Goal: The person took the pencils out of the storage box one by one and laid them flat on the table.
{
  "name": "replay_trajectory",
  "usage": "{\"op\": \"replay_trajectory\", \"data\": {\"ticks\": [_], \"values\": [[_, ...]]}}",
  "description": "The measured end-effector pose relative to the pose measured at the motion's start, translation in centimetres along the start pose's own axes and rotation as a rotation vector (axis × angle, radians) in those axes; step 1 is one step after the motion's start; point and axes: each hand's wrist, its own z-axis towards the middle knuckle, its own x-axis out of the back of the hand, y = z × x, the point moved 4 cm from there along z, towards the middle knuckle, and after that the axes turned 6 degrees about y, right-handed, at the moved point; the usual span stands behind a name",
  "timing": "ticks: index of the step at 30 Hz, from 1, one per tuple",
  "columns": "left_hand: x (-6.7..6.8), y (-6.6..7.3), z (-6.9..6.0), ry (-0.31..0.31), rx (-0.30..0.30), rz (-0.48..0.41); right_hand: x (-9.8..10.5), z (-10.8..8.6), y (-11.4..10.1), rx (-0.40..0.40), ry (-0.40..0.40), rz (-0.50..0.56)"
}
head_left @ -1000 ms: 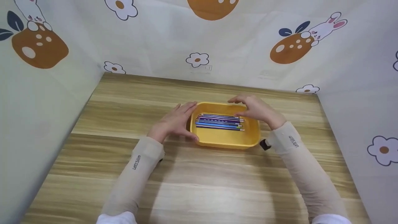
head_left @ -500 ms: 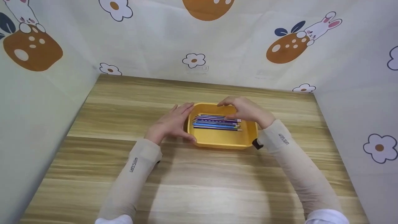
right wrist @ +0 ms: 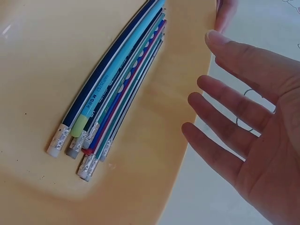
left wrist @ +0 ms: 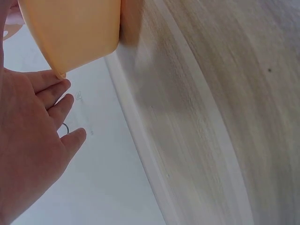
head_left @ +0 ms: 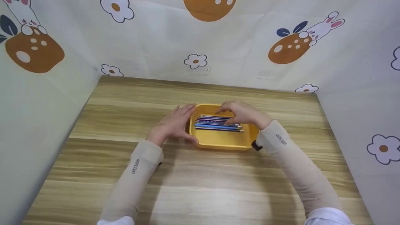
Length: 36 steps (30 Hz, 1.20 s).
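A yellow plastic box [head_left: 225, 142] stands on the wooden table, and several pencils [head_left: 215, 126] lie side by side in it. In the right wrist view, the pencils [right wrist: 101, 91] are dark blue, light blue and striped, most with eraser ends towards that camera. My left hand [head_left: 172, 125] touches the box's left end, thumb at the near corner and fingers at the far one. Its fingertips meet the rim in the left wrist view. Over the box and the pencils' eraser ends hovers my right hand [head_left: 245, 114], thumb and fingers spread, holding nothing. It hides some pencil ends.
A white cloth [head_left: 150, 47] printed with oranges, rabbits and flowers rises behind the table and along both sides. The bare wooden table top [head_left: 203, 184] extends in front of the box. A dark wrist camera [head_left: 257, 145] sits close to the box's right end.
My right hand has moved left and slightly nearer over the box, from its far right edge to above the pencils. The left hand stays at the box's left end.
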Motion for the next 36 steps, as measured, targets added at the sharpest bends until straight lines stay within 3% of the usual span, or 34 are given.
{"op": "replay_trajectory", "data": {"ticks": [5,10,23,30,36], "values": [[0.1,0.0,-0.1,0.009,-0.022,0.021,-0.4,0.7,-0.3,0.042,-0.031,-0.029],[0.1,0.0,-0.2,0.006,-0.003,0.002,-0.9,1.3,-0.7,0.095,-0.061,-0.054],[0.1,0.0,-0.2,0.003,0.003,0.007,-1.9,3.4,-1.6,0.211,-0.07,-0.17],[0.0,0.2,-0.2,-0.003,-0.016,0.037,-3.2,4.1,-1.1,0.214,-0.112,-0.159],[0.2,0.2,-0.3,0.001,-0.023,0.044,-4.0,4.1,-0.5,0.148,-0.162,-0.078]]}}
